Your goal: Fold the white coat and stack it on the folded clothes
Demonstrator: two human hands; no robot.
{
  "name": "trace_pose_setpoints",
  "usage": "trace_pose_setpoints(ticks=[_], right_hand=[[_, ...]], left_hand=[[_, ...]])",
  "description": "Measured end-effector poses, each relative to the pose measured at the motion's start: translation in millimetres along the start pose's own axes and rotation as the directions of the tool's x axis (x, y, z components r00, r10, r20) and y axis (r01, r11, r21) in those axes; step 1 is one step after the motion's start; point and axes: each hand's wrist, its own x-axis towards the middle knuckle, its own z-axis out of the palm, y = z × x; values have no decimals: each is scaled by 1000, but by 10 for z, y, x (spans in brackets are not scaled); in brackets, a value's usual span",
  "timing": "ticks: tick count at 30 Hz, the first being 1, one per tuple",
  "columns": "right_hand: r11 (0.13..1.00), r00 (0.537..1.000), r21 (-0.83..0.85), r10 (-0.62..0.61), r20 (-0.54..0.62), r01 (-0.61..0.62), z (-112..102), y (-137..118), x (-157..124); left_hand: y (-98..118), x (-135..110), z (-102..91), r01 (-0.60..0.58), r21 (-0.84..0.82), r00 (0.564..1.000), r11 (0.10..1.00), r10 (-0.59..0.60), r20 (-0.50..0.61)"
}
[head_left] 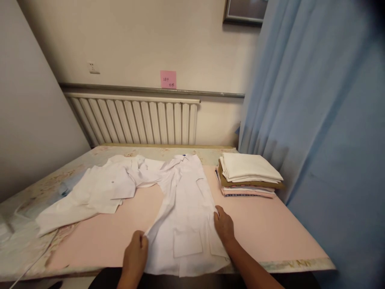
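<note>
A white coat (183, 204) with patch pockets lies spread on the pink table cover (264, 228), its collar pointing away from me. My left hand (136, 251) pinches the coat's left front edge near the hem, fingers closed on the cloth. My right hand (224, 225) rests on the coat's right edge, fingers curled against the fabric. One side of the coat (99, 192) trails off to the left across the table.
A stack of folded clothes (249, 174) sits at the back right of the table. A blue curtain (319, 132) hangs along the right side. Behind the table stand a white radiator (135, 120) and a wall with a pink note (168, 79).
</note>
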Motion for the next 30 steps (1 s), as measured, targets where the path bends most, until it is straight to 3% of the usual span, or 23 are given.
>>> trace_pose_setpoints(ticks=[4, 9, 18, 24, 30], right_hand=[[1000, 1000, 22, 13, 10, -13, 4, 2, 9], [998, 999, 56, 32, 31, -34, -12, -4, 14], [977, 990, 171, 114, 83, -127, -225, 32, -144], [940, 967, 280, 137, 216, -196, -372, 110, -544], [910, 968, 358, 141, 207, -209, -444, 197, -669]], left_hand=[[-415, 287, -271, 140, 34, 982, 990, -135, -132], [-808, 454, -306, 232, 133, 972, 964, -234, 2], [-872, 485, -291, 231, 62, 971, 971, -234, 52], [-979, 471, -226, 167, 146, 981, 975, -179, 76], [-975, 502, -257, 128, 186, 983, 974, -150, 108]])
